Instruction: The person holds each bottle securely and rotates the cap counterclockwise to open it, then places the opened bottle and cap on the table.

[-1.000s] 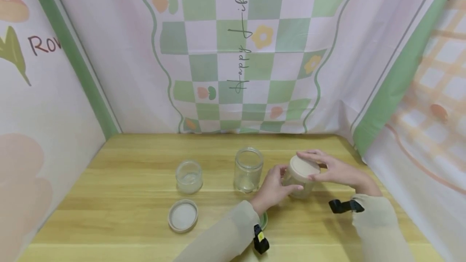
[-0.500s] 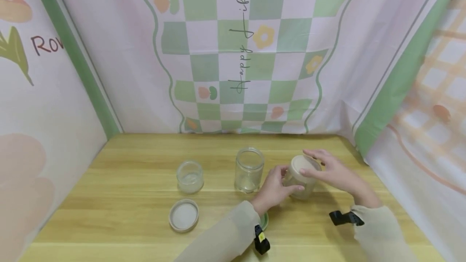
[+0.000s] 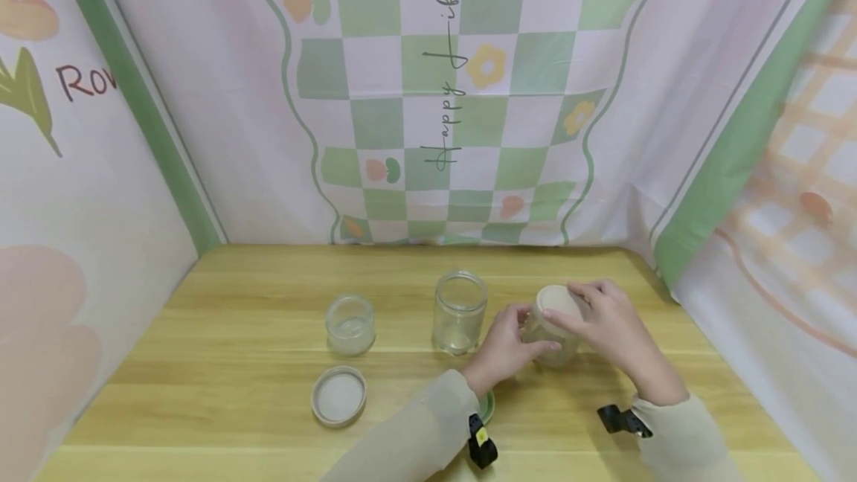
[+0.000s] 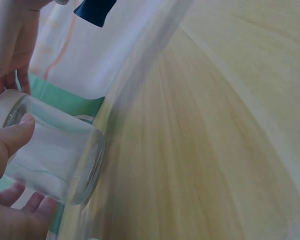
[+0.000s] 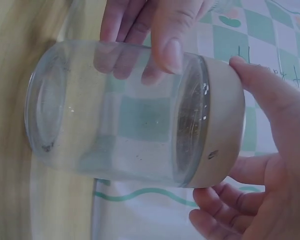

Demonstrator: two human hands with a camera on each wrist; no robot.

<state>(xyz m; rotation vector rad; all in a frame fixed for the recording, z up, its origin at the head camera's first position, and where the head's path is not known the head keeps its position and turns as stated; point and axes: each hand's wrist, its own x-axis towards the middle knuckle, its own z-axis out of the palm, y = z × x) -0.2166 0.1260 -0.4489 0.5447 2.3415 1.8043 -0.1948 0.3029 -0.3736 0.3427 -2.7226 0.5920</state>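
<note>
At the right of the table stands a clear glass jar (image 5: 135, 115) with a beige lid (image 5: 225, 125) seated on its mouth. My left hand (image 3: 512, 344) grips the jar's body from the left, thumb on the near side and fingers behind the glass. The right hand (image 3: 612, 326) holds the lid's rim from the right, its thumb at the near edge and its fingers at the far edge. In the left wrist view the jar (image 4: 60, 150) shows its thick base beside the wooden table.
A tall open glass jar (image 3: 458, 318) stands just left of the left hand. Farther left are a small open glass jar (image 3: 350, 326) and, nearer, an upturned beige lid (image 3: 339, 396). A green lid (image 3: 489, 409) is partly hidden by the left forearm. Curtains border the table.
My right hand has turned about the lid, its wrist swinging nearer the front edge and slightly left while the fingers shift along the rim. The left hand and the jar stay put.
</note>
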